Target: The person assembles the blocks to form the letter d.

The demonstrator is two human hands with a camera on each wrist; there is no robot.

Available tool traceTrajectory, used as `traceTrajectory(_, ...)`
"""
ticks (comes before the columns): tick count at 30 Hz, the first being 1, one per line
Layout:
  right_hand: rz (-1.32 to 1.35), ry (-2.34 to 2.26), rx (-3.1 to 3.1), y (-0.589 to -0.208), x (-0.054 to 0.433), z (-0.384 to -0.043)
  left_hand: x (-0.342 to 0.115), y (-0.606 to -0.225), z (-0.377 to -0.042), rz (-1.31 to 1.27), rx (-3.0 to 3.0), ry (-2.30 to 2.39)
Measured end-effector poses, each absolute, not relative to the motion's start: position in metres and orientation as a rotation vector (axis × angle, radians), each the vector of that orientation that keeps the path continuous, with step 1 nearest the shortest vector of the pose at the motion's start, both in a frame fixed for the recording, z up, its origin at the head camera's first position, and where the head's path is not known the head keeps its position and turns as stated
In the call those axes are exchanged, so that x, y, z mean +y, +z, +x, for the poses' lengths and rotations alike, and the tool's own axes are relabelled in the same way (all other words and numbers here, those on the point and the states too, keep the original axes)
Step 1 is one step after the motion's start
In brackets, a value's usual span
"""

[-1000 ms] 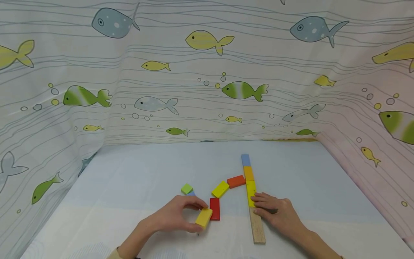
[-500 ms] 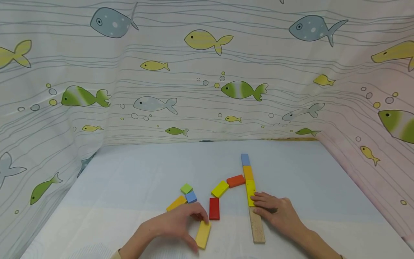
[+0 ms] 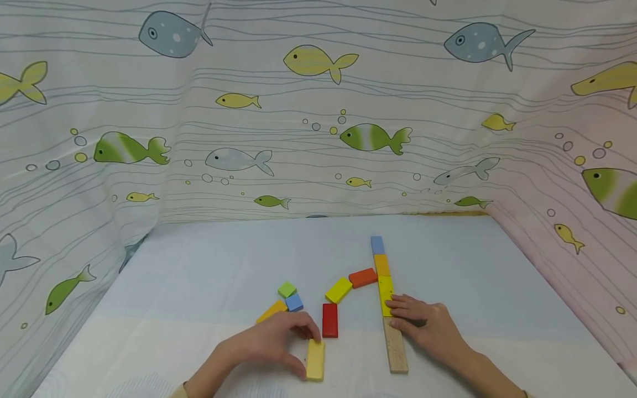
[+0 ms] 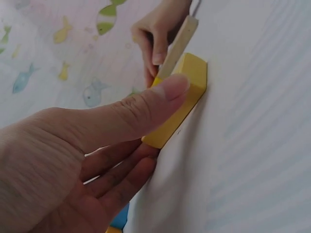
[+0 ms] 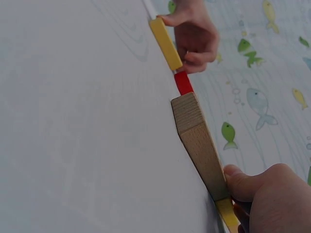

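Observation:
In the head view, my left hand (image 3: 272, 341) holds a pale yellow block (image 3: 315, 360) lying flat, thumb at its left side and a fingertip at its far end. The left wrist view shows the thumb across this yellow block (image 4: 182, 104). A red block (image 3: 330, 320) lies just beyond it, followed by a yellow block (image 3: 339, 291) and an orange-red block (image 3: 363, 278) in a curve. My right hand (image 3: 432, 327) rests against a straight row, its fingertips at a bright yellow block (image 3: 385, 293) and its thumb at a bare wooden block (image 3: 395, 348).
The row's far end has an orange block (image 3: 382, 265) and a blue block (image 3: 377, 245). Beyond the left hand lie a green block (image 3: 287, 289), a small blue block (image 3: 294, 302) and a partly hidden orange block (image 3: 272, 311). A fish-patterned curtain (image 3: 298, 121) encloses the table.
The left hand has brought the pale yellow block nearer to the person, set it flat below the red block and turned it straighter. The right hand has stayed in place.

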State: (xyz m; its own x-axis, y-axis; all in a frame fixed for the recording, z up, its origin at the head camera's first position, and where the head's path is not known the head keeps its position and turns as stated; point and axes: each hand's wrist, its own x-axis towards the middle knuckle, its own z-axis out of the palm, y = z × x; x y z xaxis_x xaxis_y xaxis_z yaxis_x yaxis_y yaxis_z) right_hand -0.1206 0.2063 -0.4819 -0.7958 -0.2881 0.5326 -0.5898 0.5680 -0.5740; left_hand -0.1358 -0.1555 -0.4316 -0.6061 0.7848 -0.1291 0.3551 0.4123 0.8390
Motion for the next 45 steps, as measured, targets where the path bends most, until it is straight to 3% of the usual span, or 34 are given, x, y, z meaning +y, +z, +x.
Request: traceTrajectory(45,0.688,1.094,-2.445,-0.479,0.206,-0.118,-0.143,-0.442,-0.134,0.889,2.315,1.152)
